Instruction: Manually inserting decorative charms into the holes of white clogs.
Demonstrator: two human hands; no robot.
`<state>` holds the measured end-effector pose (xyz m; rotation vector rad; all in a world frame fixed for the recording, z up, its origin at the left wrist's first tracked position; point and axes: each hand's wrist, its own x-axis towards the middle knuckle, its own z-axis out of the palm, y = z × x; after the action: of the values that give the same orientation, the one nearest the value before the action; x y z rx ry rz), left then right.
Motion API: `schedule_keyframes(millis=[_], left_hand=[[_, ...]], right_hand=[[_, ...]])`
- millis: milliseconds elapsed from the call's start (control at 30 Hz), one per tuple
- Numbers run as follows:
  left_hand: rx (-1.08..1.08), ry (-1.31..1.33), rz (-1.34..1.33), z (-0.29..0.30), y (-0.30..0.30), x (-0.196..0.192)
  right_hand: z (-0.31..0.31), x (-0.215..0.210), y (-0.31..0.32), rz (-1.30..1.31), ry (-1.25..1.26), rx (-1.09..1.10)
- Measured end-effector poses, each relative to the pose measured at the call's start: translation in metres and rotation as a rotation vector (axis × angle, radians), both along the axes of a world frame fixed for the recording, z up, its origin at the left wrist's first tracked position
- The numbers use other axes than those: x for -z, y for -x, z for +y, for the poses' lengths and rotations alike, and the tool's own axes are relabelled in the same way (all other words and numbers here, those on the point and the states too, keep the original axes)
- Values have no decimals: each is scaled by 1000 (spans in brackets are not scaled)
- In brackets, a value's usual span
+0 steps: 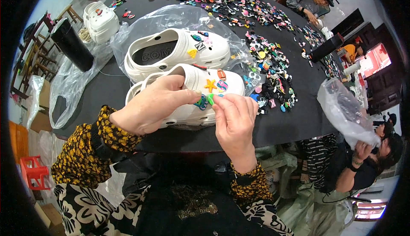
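Our left hand [156, 103] grips the near white clog [192, 97] on the tabletop [290, 125]. Our right hand [235, 118] pinches a green charm [210, 99] against it.

Two white clogs lie side by side on a clear plastic bag [171, 18] at the middle of the counter [282, 125]: the far clog [177, 50] and the near clog [200, 84]. Beyond that bag, toward the counter's far left corner, sits one more white pair [100, 20], so four clogs in all. One black cylinder [72, 43] stands left of the bag. Loose charms [269, 65] spread right of it, too many to count. The near clog shows about four charms, among them one orange star [210, 85].
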<state>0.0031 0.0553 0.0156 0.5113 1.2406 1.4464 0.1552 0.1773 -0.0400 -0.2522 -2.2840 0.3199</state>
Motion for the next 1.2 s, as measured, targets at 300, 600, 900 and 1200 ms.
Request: schedule_keyframes(millis=[300, 600, 900, 1200], left_hand=[[-12, -8, -58, 17, 4, 14], [-45, 3, 18, 16, -1, 16], [-64, -72, 220, 12, -10, 23], [-47, -47, 454, 8, -12, 26]], right_hand=[[-1, 5, -2, 7, -39, 10], [-21, 2, -16, -201, -229, 71], [-24, -6, -14, -311, -284, 51], [-18, -12, -10, -307, -235, -29]])
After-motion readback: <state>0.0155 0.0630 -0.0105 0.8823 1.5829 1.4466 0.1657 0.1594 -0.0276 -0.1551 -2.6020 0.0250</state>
